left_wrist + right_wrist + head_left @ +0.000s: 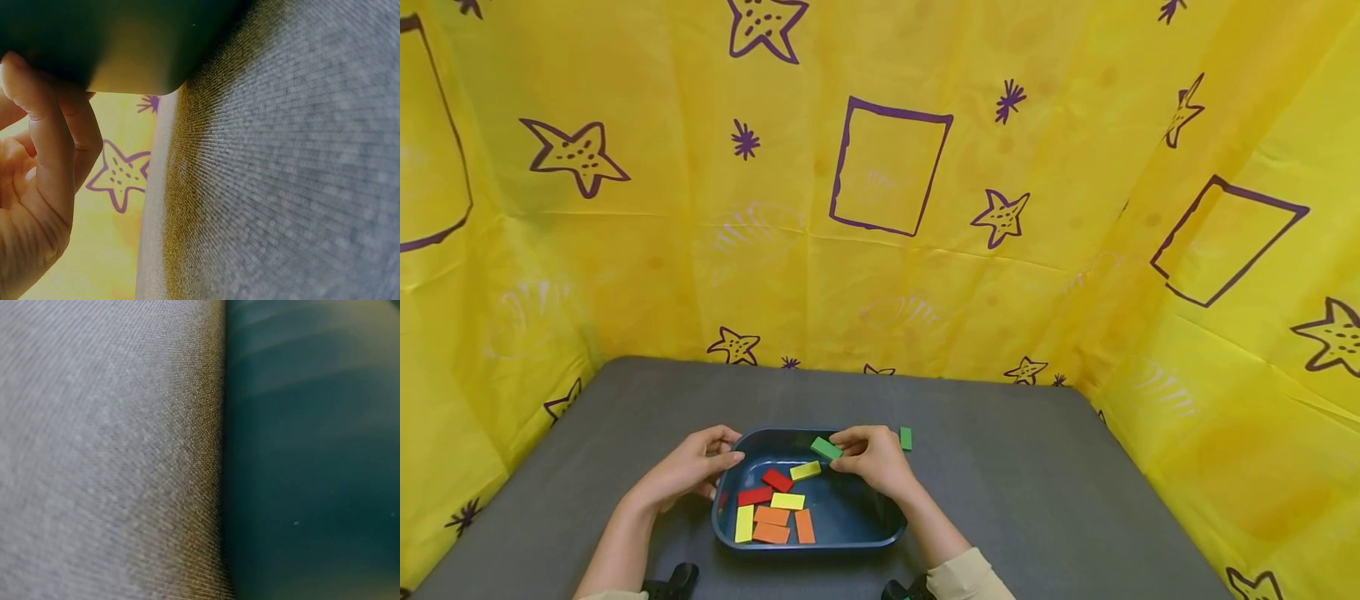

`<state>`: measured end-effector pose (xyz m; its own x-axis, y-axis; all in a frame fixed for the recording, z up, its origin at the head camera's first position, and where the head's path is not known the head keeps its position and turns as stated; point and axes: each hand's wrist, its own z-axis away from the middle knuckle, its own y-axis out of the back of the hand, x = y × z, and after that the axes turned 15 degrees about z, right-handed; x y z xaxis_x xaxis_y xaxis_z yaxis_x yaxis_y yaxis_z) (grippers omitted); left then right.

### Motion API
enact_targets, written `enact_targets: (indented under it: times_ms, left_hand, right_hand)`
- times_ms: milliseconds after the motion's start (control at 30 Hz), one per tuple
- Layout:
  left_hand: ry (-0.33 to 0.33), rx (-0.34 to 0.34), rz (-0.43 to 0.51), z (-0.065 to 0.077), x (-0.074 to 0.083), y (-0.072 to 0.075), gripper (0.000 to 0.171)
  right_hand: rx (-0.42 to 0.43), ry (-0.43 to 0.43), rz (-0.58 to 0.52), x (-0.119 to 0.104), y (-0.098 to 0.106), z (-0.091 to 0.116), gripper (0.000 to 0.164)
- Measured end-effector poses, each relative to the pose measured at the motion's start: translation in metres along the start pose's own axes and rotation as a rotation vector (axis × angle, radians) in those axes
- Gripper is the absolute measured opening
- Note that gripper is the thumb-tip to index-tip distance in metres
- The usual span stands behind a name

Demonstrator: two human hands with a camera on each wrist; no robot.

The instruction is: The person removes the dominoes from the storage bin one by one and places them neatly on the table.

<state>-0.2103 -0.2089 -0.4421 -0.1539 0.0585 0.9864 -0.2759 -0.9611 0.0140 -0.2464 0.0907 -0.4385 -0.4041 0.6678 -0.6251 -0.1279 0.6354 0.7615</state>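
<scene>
A dark blue tray (850,546) with a raised rim stands on the grey table. My left hand (688,467) grips its left rim, thumb over the edge and fingers outside. In the left wrist view those fingers (53,131) bend against the tray wall (131,37). Over the tray's far right part, my right hand (876,458) pinches a green block (826,448) between thumb and fingers. Inside the tray lie red blocks (755,497), yellow blocks (787,502) and orange blocks (771,516), mostly toward the left. The right wrist view shows the tray's outer wall (312,456), without the hand.
Another green block (906,438) lies on the grey table (1037,483), just beyond my right hand. Yellow cloth (910,275) with purple stars and frames hangs around the back and sides of the table. Black wrist gear (673,582) shows at the bottom edge.
</scene>
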Motion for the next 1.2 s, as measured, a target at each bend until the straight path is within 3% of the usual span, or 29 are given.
enact_targets:
  times_ms: [233, 467, 800, 1200]
  left_hand:
    - [-0.004, -0.002, -0.008, 0.001, -0.001, 0.001, 0.043]
    - [0.028, 0.03, -0.018, -0.002, 0.001, 0.0, 0.043]
    - [0.009, 0.01, -0.015, 0.0, 0.0, 0.0, 0.044]
    - [0.007, 0.014, -0.017, -0.001, -0.001, 0.0, 0.045]
  right_hand:
    - [0.114, -0.032, -0.034, 0.002, -0.001, 0.0, 0.031]
    - [0.241, -0.145, -0.09, 0.005, 0.005, -0.001, 0.031]
    - [0.417, -0.242, -0.136, 0.017, 0.013, -0.003, 0.03]
    - [0.564, -0.351, -0.107, 0.036, 0.022, -0.001, 0.029]
